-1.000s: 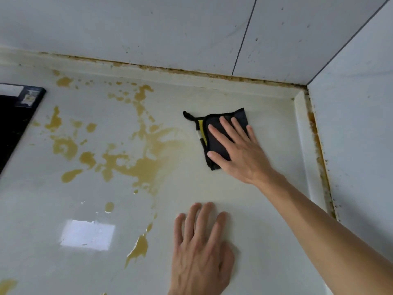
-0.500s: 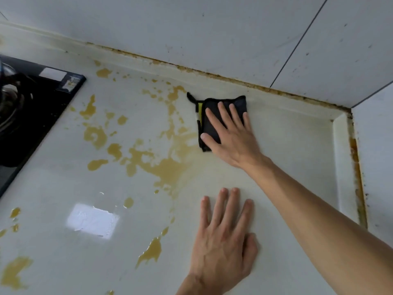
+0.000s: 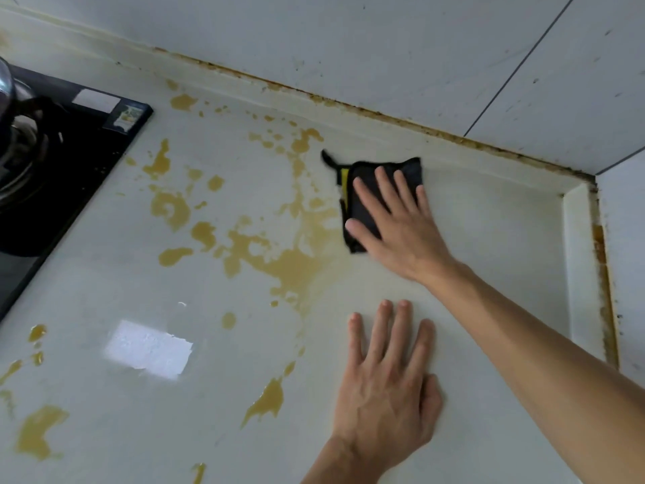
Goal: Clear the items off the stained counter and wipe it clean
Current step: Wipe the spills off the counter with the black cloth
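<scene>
Wiping: black cloth (image 3: 378,190) pressed flat by right hand (image 3: 401,228), fingers (image 3: 384,183) straight, spread.
Cloth location: on table (image 3: 488,239), near back wall, beside yellow-brown stains (image 3: 289,263).
Left hand (image 3: 387,386): laid flat on table, fingers apart.
Left edge: black cooktop (image 3: 69,158).

I am looking down at a home kitchen. The pale glossy table (image 3: 115,284) is a worktop set into a corner, with a raised lip at its back and right edges. White wall tiles (image 3: 349,47) rise behind it, and the joint along their foot is brown with grime. At the left sits a black glass hob (image 3: 73,158) with a burner and a shiny metal pot (image 3: 10,99) on it. Yellow-brown splashes (image 3: 286,263) of liquid lie scattered over the worktop.
</scene>
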`<action>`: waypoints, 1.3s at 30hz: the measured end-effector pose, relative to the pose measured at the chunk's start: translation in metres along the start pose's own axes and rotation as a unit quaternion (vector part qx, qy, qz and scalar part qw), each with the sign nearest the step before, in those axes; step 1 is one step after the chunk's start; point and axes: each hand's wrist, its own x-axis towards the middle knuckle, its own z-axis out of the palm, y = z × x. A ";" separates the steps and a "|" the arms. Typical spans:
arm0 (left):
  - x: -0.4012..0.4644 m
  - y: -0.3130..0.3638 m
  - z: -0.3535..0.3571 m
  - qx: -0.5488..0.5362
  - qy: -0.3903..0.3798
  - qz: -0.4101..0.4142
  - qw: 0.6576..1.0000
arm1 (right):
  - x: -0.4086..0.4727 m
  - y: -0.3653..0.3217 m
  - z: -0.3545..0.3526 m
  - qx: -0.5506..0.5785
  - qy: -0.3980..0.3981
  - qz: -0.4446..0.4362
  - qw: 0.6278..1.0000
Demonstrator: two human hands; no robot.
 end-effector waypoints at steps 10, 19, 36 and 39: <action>0.001 0.000 0.000 -0.010 -0.021 0.007 1.000 | -0.053 -0.015 0.008 -0.008 -0.049 -0.048 0.998; -0.003 -0.002 -0.002 -0.031 -0.003 0.003 1.000 | 0.018 -0.030 0.007 -0.008 -0.032 -0.049 0.998; -0.102 0.045 0.016 -0.011 0.047 -0.148 0.988 | -0.064 -0.067 0.023 -0.047 -0.063 -0.245 0.966; -0.102 0.045 0.023 -0.015 0.068 -0.144 0.987 | -0.027 -0.062 0.010 -0.041 -0.073 -0.189 0.978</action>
